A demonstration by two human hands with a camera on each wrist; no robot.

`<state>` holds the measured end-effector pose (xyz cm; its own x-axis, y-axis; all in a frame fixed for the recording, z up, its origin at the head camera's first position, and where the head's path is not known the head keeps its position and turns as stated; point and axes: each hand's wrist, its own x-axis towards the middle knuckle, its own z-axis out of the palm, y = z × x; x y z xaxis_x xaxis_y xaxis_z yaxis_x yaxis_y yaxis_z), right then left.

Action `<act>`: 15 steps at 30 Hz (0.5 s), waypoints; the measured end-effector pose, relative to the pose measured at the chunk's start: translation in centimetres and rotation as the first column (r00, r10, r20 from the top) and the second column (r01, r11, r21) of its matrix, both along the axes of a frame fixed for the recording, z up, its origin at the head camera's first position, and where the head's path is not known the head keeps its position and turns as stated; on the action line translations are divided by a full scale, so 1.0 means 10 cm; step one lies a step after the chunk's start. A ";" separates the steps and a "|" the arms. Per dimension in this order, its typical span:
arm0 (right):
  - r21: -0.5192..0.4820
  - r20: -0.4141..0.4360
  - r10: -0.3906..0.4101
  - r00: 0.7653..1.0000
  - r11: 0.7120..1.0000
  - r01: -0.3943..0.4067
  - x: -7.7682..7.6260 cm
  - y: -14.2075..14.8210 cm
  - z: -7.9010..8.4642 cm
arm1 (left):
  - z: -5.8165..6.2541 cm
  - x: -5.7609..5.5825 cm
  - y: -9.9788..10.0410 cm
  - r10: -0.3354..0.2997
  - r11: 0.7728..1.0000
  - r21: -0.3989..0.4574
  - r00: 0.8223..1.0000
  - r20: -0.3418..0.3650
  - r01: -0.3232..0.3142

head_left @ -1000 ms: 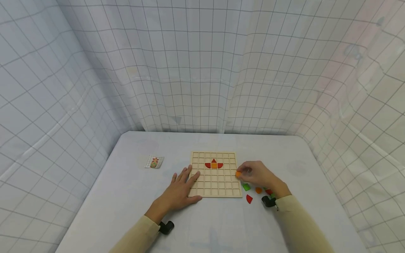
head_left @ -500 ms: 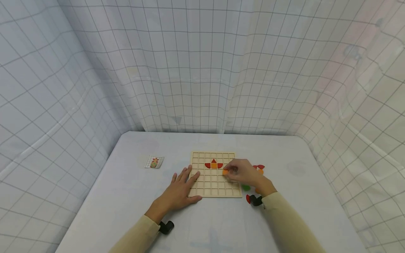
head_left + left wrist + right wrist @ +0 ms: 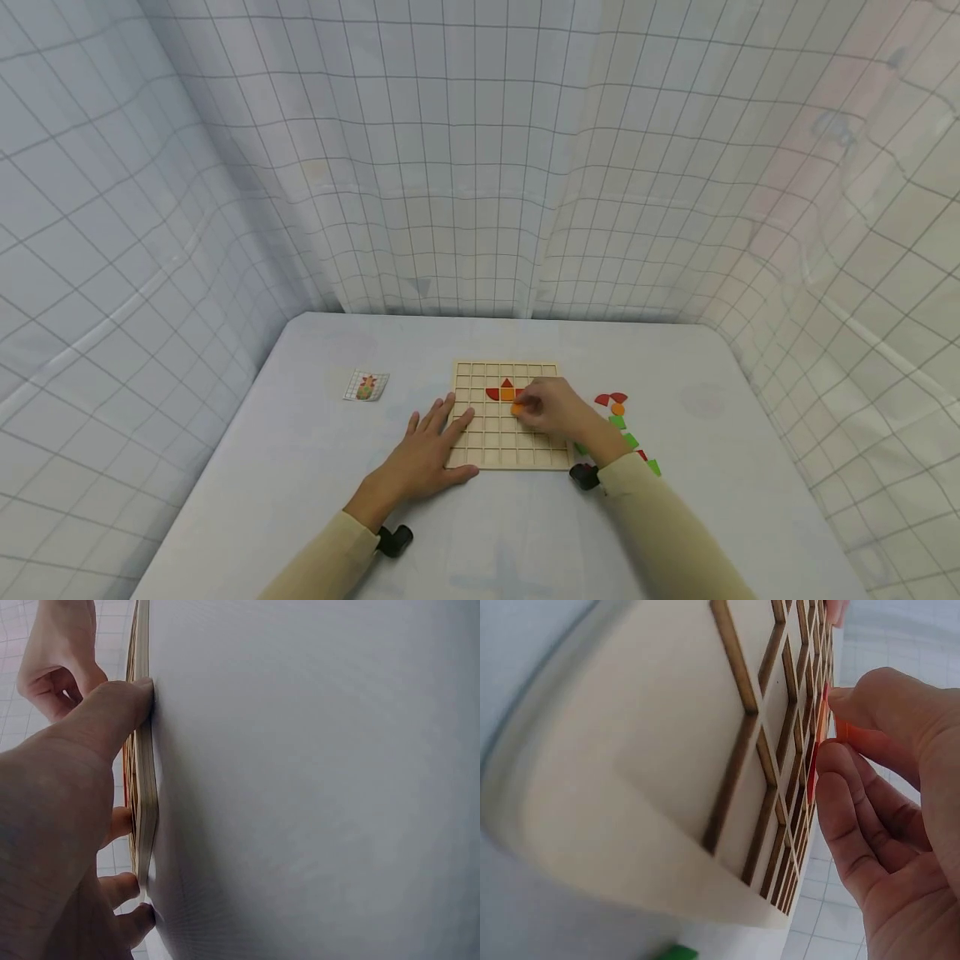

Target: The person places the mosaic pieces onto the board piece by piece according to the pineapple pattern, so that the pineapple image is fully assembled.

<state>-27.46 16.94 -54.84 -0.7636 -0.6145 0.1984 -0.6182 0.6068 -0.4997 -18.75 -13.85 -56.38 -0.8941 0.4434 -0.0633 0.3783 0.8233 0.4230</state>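
A wooden grid board point(image 3: 491, 457) lies on the white table. In its upper rows sit a red triangle point(image 3: 507, 383), an orange square point(image 3: 507, 395) and a red quarter-circle piece point(image 3: 492, 393); another red piece beside them is partly hidden. My left hand point(image 3: 423, 458) is spread over the board's left edge, its thumb point(image 3: 124, 701) against the near side. Over the board, my right hand point(image 3: 553, 407) pinches a small orange tile point(image 3: 842, 730) between thumb and fingertips, just below and right of the orange square. The fingers cover much of that tile's outline.
Right of the board lie loose tiles, among them a red piece point(image 3: 618, 397), an orange disc point(image 3: 618, 409) and a green piece point(image 3: 631, 440). A small picture card point(image 3: 366, 386) lies at the left. Grid-patterned white curtains point(image 3: 495, 208) surround the table.
My right hand has carried the orange tile leftward from the board's right edge to near the orange square, uncovering more loose tiles. The left hand stays where it was.
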 end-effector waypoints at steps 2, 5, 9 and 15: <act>0.020 -0.006 -0.005 1.000 1.000 0.005 0.00 -0.03 0.00 | -0.01 0.00 0.00 0.000 1.000 0.001 1.000 0.001 0.000; 0.045 -0.003 -0.011 1.000 0.999 0.011 0.00 -0.06 0.02 | -0.02 0.00 -0.01 0.000 1.000 0.001 1.000 -0.001 0.000; 0.065 0.006 -0.012 1.000 0.998 0.012 0.00 -0.10 0.03 | -0.04 -0.01 -0.01 -0.001 1.000 0.002 1.000 -0.003 0.001; 0.093 0.025 -0.032 0.999 0.995 0.029 -0.01 -0.14 0.02 | -0.05 -0.02 -0.02 -0.005 1.000 0.004 1.000 -0.005 0.005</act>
